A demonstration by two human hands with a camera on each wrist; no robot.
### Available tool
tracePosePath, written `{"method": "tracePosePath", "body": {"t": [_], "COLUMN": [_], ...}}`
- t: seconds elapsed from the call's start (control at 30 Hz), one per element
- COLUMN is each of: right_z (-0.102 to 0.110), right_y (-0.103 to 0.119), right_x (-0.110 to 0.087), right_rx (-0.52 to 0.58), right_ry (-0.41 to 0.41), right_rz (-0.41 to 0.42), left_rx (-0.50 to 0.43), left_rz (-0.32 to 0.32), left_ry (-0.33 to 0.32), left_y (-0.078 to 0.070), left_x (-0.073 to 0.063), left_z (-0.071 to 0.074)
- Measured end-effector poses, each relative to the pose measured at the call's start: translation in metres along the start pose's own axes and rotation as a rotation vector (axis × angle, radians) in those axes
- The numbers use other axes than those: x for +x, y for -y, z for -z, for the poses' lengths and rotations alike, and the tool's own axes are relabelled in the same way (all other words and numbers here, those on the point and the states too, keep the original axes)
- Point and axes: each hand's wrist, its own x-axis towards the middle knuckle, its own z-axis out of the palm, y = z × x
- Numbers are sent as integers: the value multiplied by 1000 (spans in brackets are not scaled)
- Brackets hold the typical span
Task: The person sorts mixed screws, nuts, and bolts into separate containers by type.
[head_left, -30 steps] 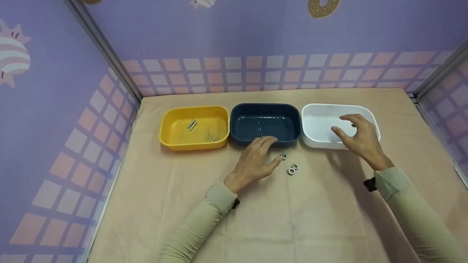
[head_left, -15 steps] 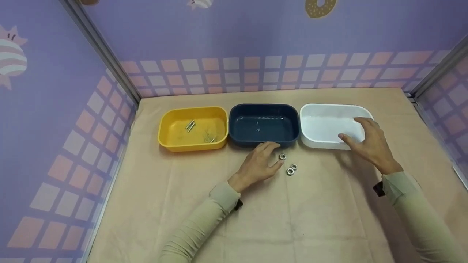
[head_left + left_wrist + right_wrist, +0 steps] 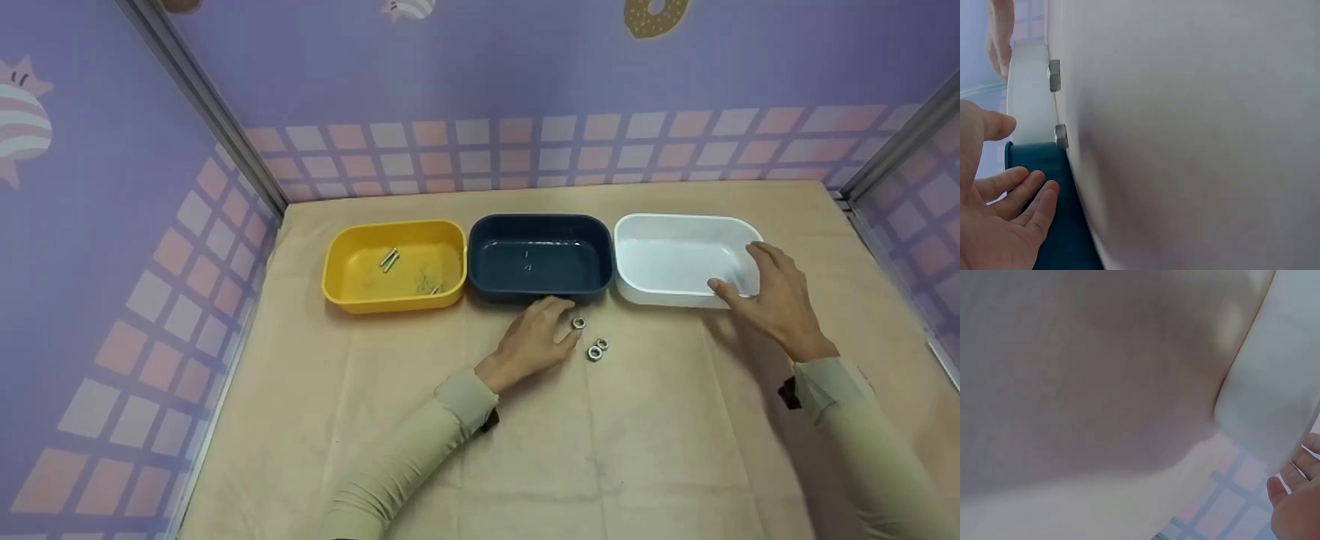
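Note:
My left hand [image 3: 531, 343] hovers in front of the dark blue bin [image 3: 541, 294], its fingers loosely bent and holding nothing. Right by its thumb and index fingertips lies a metal hex nut [image 3: 578, 328]. Two more nuts, one larger [image 3: 595, 353] and one smaller [image 3: 603, 343], lie together on the cloth to the right. In the left wrist view, two nuts [image 3: 1054, 75] show beyond the spread thumb and fingers. At the white bin's [image 3: 675, 300] right end is my right hand [image 3: 784, 304], thumb near the front rim. In the right wrist view its relaxed fingertips [image 3: 1276, 489] are right at the rim.
The yellow bin [image 3: 375, 304] stands at the left of the row, with several screws [image 3: 389, 259] inside. All three bins stand side by side on a beige cloth [image 3: 525, 450]. Patterned purple walls [image 3: 525, 67] enclose the back and sides.
My right hand has moved right, from over the white bin to its right edge. The left hand has shifted slightly right beside the nearest nut. The nuts stay put.

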Motion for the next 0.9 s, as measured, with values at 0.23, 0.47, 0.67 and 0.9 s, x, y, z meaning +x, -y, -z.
{"method": "tracePosePath", "body": {"t": [0.23, 0.47, 0.67, 0.9], "right_z": [4, 5, 4, 0], "right_y": [-11, -19, -21, -21], "right_x": [1, 0, 0, 1], "right_rx": [-27, -30, -47, -77], "right_ry": [76, 158, 220, 234], "right_rz": [-44, -68, -100, -122], "left_rx": [7, -15, -27, -23], "left_rz": [37, 101, 132, 121], "left_ry": [0, 26, 49, 37], "left_y": [0, 0, 1, 2], "left_x": [1, 3, 3, 5], "left_z": [-6, -10, -11, -18]}}
